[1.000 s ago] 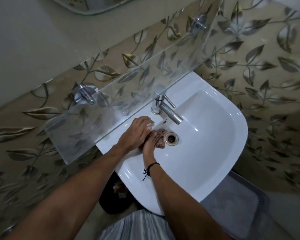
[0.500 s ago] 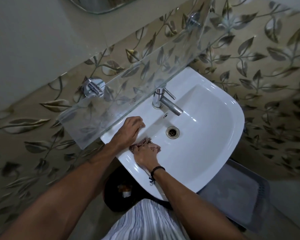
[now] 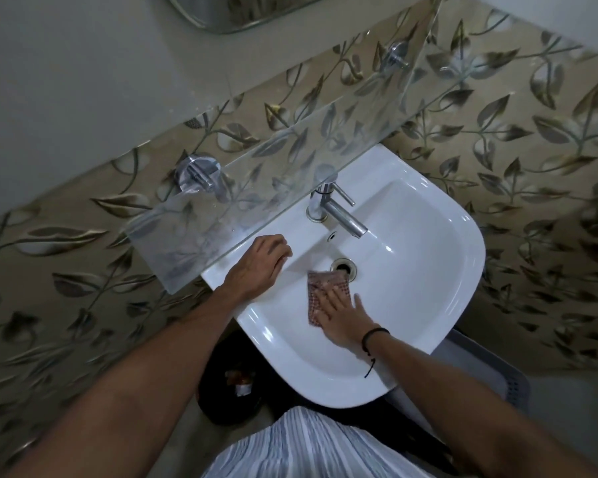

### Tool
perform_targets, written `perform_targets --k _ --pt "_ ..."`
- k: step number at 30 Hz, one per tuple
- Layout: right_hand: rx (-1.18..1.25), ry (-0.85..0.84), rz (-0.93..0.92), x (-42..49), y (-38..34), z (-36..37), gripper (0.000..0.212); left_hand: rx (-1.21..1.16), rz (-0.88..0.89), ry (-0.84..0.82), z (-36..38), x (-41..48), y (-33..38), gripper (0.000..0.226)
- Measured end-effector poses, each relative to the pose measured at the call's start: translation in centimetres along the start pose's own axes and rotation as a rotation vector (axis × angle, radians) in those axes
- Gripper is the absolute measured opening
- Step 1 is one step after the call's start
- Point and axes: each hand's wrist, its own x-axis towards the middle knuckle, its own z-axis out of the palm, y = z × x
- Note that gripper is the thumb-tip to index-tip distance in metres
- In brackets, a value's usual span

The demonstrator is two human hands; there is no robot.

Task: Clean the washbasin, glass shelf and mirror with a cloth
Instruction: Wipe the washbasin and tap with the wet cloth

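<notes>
A white washbasin (image 3: 428,281) hangs on a leaf-patterned tiled wall. Inside the bowl, my right hand (image 3: 342,319) lies flat on a brown checked cloth (image 3: 320,288), pressing it against the basin just below the drain (image 3: 344,265). My left hand (image 3: 259,263) rests on the basin's left rim with its fingers curled, holding nothing. A glass shelf (image 3: 256,188) runs above the basin on chrome brackets. The lower edge of the mirror (image 3: 242,12) shows at the top.
A chrome tap (image 3: 339,212) juts over the bowl near the shelf's front edge. A dark bin (image 3: 232,381) sits on the floor under the basin. A grey basket (image 3: 491,377) stands lower right. My striped garment is at the bottom.
My right hand has slid the cloth from the bowl's left side toward the drain and now lies flatter. My left hand stays on the rim. The view has shifted slightly.
</notes>
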Motion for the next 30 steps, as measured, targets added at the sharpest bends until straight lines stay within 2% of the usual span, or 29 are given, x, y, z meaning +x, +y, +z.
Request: perform_targets --k 3,7,9,11,13,17,19,21,23,25,27,30 --pt "-0.045 0.053 0.056 1.7 1.0 -0.5 0.067 0.031 0.002 0.01 0.1 0.1 0.0 0.015" --pt "-0.07 -0.043 0.03 4.0 -1.2 1.8 0.076 0.044 0.018 0.022 0.3 0.1 -0.2 0.015" --pt "0.009 -0.077 -0.014 3.9 -3.9 1.8 0.061 0.071 0.035 0.016 0.3 0.2 -0.2 0.014" --pt "0.109 0.039 -0.109 2.0 -7.5 -0.2 0.047 0.089 0.048 0.028 0.4 0.3 -0.2 0.015" --pt "0.239 0.091 -0.124 0.9 -9.5 -0.8 0.051 0.081 0.038 0.039 0.3 0.2 -0.2 0.017" --pt "0.768 0.032 -0.164 -1.4 -9.9 -0.9 0.068 0.087 0.027 0.013 -0.2 0.0 0.4 0.022" --pt "0.874 -0.063 -0.245 -3.3 -8.7 -0.7 0.069 0.077 0.017 0.016 -0.1 0.3 0.4 0.019" --pt "0.697 -0.195 -0.286 -5.0 -5.9 -0.8 0.064 0.08 0.014 0.014 0.0 0.2 0.2 0.017" --pt "0.337 -0.311 -0.259 -5.6 -1.9 -0.8 0.062 0.077 0.019 0.031 0.0 0.1 0.0 0.016" --pt "0.081 -0.398 -0.129 -6.3 1.3 -0.6 0.065 0.08 0.012 0.042 0.2 0.0 0.0 0.016" --pt "-0.123 -0.414 -0.091 -6.4 1.7 -0.3 0.058 0.099 0.022 0.047 0.5 0.0 0.2 0.016" --pt "0.018 -0.341 -0.131 -6.2 -2.7 -0.5 0.055 0.118 0.045 0.061 0.6 0.1 -0.2 0.016"
